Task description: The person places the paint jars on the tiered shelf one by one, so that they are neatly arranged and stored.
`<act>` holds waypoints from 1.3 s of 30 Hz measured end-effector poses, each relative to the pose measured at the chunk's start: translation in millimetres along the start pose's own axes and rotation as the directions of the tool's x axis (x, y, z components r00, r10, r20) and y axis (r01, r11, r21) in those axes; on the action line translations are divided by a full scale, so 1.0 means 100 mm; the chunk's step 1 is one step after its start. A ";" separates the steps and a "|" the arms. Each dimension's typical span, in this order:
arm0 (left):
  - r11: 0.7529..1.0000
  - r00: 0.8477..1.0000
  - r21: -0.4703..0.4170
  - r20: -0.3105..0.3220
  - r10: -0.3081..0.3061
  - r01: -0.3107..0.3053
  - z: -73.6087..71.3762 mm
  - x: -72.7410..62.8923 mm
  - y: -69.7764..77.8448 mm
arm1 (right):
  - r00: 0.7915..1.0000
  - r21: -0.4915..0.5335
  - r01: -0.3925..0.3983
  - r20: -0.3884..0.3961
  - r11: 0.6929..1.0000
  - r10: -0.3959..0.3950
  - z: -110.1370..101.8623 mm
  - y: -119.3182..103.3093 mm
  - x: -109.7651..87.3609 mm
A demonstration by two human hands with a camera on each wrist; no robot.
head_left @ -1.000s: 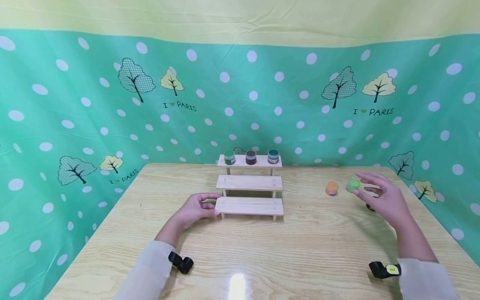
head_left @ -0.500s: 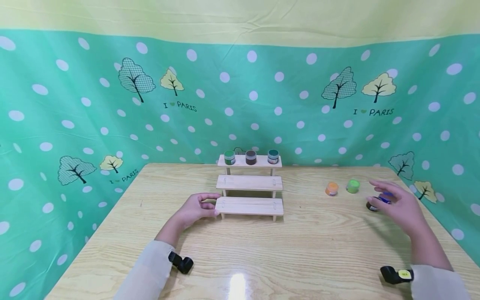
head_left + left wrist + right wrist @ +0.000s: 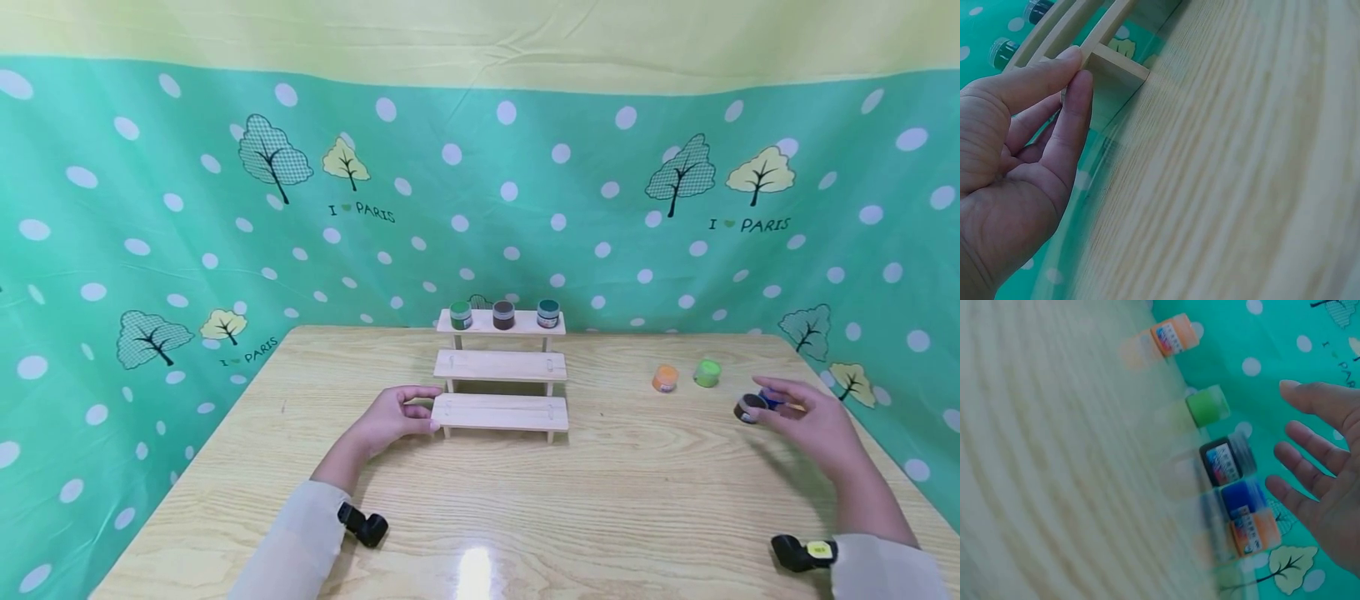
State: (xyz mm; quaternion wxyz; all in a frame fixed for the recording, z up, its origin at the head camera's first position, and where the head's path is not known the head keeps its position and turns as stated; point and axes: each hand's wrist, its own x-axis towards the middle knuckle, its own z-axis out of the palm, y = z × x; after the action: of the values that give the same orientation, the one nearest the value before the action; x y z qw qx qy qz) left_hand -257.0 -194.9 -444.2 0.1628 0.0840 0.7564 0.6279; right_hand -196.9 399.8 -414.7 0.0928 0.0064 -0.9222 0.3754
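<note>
A three-step wooden display stand (image 3: 498,410) stands mid-table. My left hand (image 3: 393,417) pinches the left end of its lowest step between thumb and fingers, as the left wrist view shows closely. My right hand (image 3: 813,421) hovers at the right, fingers apart and nothing between them. By its fingertips are a dark paint jar (image 3: 750,408) and a blue paint jar (image 3: 1244,498), the blue one partly covered by the hand in the head view. An orange paint jar (image 3: 1254,532) beside the blue one shows only in the right wrist view.
On the stand's top step sit a green jar (image 3: 461,316), a dark brown jar (image 3: 503,316) and a teal jar (image 3: 548,314). Another orange jar (image 3: 665,378) and a light green jar (image 3: 707,373) stand at the table's back right. A polka-dot curtain (image 3: 420,267) hangs behind.
My right hand has moved right and toward me, from beside the light green jar to the dark and blue jars. The left hand keeps its hold on the stand.
</note>
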 end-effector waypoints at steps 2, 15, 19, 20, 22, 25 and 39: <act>1.000 1.000 0.000 -0.001 -0.001 0.001 0.00 0.00 0.00 | 1.000 -0.010 -0.015 0.010 1.000 0.015 -0.01 0.04 0.00; 1.000 1.000 -0.003 -0.005 -0.016 0.016 0.00 0.01 0.00 | 0.997 -0.061 -0.059 0.043 0.996 0.062 0.01 0.27 0.03; 1.000 1.000 -0.022 0.007 -0.009 0.009 0.00 0.01 0.00 | 0.996 -0.093 -0.066 0.057 0.994 0.072 0.02 0.28 0.05; 1.000 1.000 -0.026 0.010 -0.007 0.007 0.00 0.01 0.00 | 0.996 -0.102 -0.066 0.054 0.993 0.072 0.02 0.28 0.05; 0.999 1.000 -0.031 0.014 -0.006 0.006 0.00 0.01 -0.01 | 0.997 -0.110 -0.057 0.052 0.992 0.063 0.02 0.28 0.07; 1.000 1.000 -0.030 0.014 -0.002 0.002 0.00 0.01 -0.01 | 0.998 -0.108 -0.030 0.052 0.994 0.036 0.04 0.28 0.09; 1.000 1.000 -0.025 0.018 0.004 -0.003 0.00 0.00 -0.01 | 0.997 -0.100 -0.072 0.012 0.992 0.073 0.10 0.28 0.16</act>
State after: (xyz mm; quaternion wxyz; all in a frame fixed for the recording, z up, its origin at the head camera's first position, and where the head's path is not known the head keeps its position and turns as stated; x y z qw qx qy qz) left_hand -257.1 -195.1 -445.7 0.1697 0.0890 0.7468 0.6368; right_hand -217.1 414.0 -438.5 0.0721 -0.0288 -0.9400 0.3321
